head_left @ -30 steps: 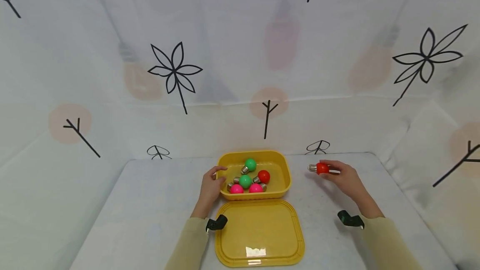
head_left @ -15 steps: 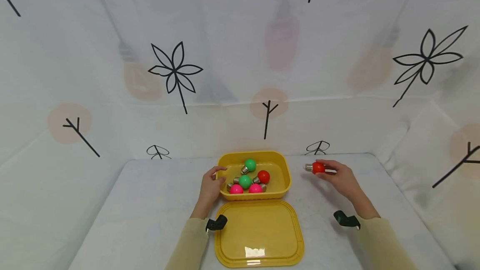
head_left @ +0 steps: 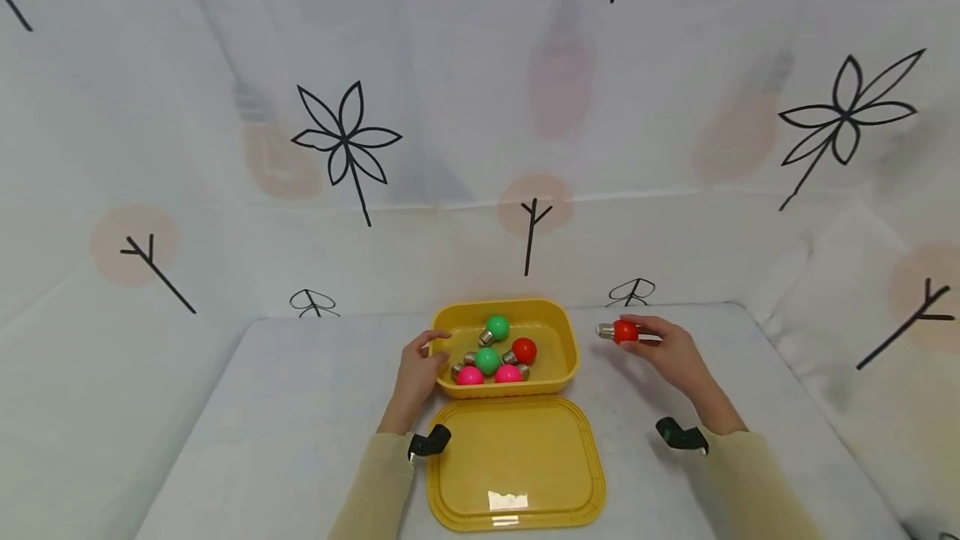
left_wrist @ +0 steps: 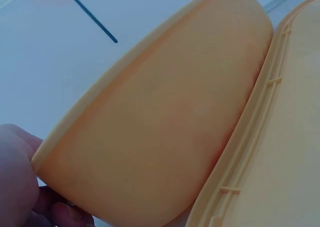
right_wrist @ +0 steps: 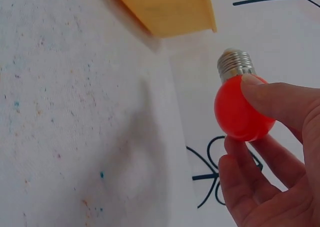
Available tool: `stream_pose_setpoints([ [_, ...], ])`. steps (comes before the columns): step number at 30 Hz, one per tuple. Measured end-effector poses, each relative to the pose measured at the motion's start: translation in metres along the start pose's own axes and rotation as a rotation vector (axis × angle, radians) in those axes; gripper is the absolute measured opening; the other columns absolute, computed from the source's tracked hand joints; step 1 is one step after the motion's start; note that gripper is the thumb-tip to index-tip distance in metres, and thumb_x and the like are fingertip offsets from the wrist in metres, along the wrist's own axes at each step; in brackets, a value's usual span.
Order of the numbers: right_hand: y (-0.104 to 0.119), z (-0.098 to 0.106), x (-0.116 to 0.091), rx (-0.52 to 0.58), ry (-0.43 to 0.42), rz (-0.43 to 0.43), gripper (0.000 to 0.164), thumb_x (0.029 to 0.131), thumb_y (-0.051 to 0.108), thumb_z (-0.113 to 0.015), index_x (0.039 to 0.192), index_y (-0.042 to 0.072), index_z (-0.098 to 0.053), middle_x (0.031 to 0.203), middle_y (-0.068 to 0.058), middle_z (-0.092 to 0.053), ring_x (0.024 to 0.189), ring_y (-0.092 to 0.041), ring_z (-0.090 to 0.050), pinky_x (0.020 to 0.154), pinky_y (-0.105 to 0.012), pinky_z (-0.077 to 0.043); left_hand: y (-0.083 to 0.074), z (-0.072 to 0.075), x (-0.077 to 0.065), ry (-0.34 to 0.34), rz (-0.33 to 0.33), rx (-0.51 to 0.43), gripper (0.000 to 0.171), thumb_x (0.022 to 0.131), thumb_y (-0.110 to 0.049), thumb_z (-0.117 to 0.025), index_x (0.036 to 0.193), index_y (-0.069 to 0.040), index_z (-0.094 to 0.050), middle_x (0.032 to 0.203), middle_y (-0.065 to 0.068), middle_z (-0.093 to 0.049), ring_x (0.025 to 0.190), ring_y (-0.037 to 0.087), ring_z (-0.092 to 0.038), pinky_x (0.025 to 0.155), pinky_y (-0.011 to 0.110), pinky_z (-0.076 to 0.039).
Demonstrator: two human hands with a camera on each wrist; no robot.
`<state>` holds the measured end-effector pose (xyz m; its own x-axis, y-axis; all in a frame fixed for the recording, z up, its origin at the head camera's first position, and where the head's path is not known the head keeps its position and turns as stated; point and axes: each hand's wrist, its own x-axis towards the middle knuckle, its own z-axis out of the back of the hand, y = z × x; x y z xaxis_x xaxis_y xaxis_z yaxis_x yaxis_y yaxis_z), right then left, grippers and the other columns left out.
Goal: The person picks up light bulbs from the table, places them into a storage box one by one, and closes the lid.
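My right hand (head_left: pixel 672 359) pinches a red light bulb (right_wrist: pixel 242 109) between thumb and fingers, above the table right of the yellow bin (head_left: pixel 561 382). The bulb's silver screw base points toward the bin. At the bin's left side, my left hand (head_left: pixel 417 368) holds the rim, with a finger reaching over it. In the left wrist view the bin's outer wall (left_wrist: pixel 150 122) fills the middle, and part of the hand is cut off. Inside the bin lie two green bulbs (head_left: pixel 487 361), two pink bulbs (head_left: pixel 470 376) and one red bulb (head_left: pixel 524 350).
A flat yellow lid or tray (head_left: pixel 517 457) lies just in front of the bin, close against it. The white-covered table (head_left: pixel 300 415) extends to both sides. Behind it hangs a white cloth (head_left: pixel 450 257) printed with plants.
My right hand has moved slightly left toward the bin, carrying the red bulb. My left hand stays at the bin's rim. The whole head view has shifted slightly.
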<state>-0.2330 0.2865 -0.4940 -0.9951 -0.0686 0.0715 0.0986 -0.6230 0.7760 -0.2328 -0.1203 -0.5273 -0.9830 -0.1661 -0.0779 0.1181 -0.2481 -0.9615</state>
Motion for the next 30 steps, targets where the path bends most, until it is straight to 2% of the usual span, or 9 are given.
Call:
stream_pose_setpoints([
  [2,0.003,-0.002,0.000,0.006,0.004,0.004,0.053,0.090,0.013,-0.073,0.140,0.007,-0.056,0.136,-0.022,-0.054,0.122,-0.043,-0.051,0.094,-0.053,-0.049,0.000,0.001,0.000,0.007,0.002,-0.011,0.030,0.091,0.000,-0.061,0.116,-0.012,-0.070,0.140,0.014,-0.052,0.094,0.026,-0.056,0.068,0.028,-0.051],
  [5,0.006,-0.006,0.001,0.012,0.010,0.000,0.053,0.090,0.014,-0.073,0.140,0.007,-0.055,0.136,-0.021,-0.054,0.122,-0.042,-0.051,0.094,-0.052,-0.049,0.000,0.002,0.000,0.009,0.009,-0.027,0.030,0.091,0.000,-0.061,0.116,-0.012,-0.070,0.135,0.015,-0.055,0.083,0.022,-0.056,0.063,0.025,-0.048],
  [13,0.009,-0.012,0.001,0.029,0.000,0.032,0.053,0.090,0.012,-0.074,0.139,0.007,-0.056,0.135,-0.019,-0.056,0.120,-0.040,-0.053,0.095,-0.051,-0.048,-0.001,0.001,0.000,0.011,0.010,-0.022,0.029,0.092,0.000,-0.061,0.116,-0.012,-0.070,0.132,0.015,-0.056,0.073,0.020,-0.052,0.058,0.025,-0.045],
  [17,0.014,-0.016,-0.001,0.026,0.000,0.038,0.053,0.089,0.011,-0.074,0.139,0.008,-0.057,0.134,-0.019,-0.057,0.119,-0.040,-0.054,0.094,-0.050,-0.049,-0.002,0.001,-0.002,0.015,0.016,-0.009,0.029,0.092,0.000,-0.060,0.117,-0.012,-0.069,0.133,0.015,-0.055,0.074,0.021,-0.052,0.058,0.025,-0.044],
  [24,0.025,-0.019,-0.002,0.037,-0.005,0.050,0.052,0.088,0.008,-0.075,0.137,0.008,-0.059,0.133,-0.017,-0.058,0.118,-0.038,-0.055,0.093,-0.049,-0.049,-0.001,0.000,-0.001,0.004,0.030,0.011,0.029,0.092,-0.001,-0.061,0.115,-0.014,-0.070,0.143,0.013,-0.051,0.096,0.027,-0.056,0.069,0.027,-0.052],
  [30,0.035,-0.023,0.001,0.058,-0.004,0.079,0.051,0.088,0.009,-0.075,0.136,0.009,-0.060,0.131,-0.016,-0.059,0.117,-0.036,-0.056,0.093,-0.048,-0.050,-0.002,0.000,0.000,-0.002,0.024,0.010,0.029,0.091,-0.001,-0.061,0.115,-0.014,-0.070,0.140,0.015,-0.053,0.090,0.026,-0.057,0.065,0.027,-0.051],
])
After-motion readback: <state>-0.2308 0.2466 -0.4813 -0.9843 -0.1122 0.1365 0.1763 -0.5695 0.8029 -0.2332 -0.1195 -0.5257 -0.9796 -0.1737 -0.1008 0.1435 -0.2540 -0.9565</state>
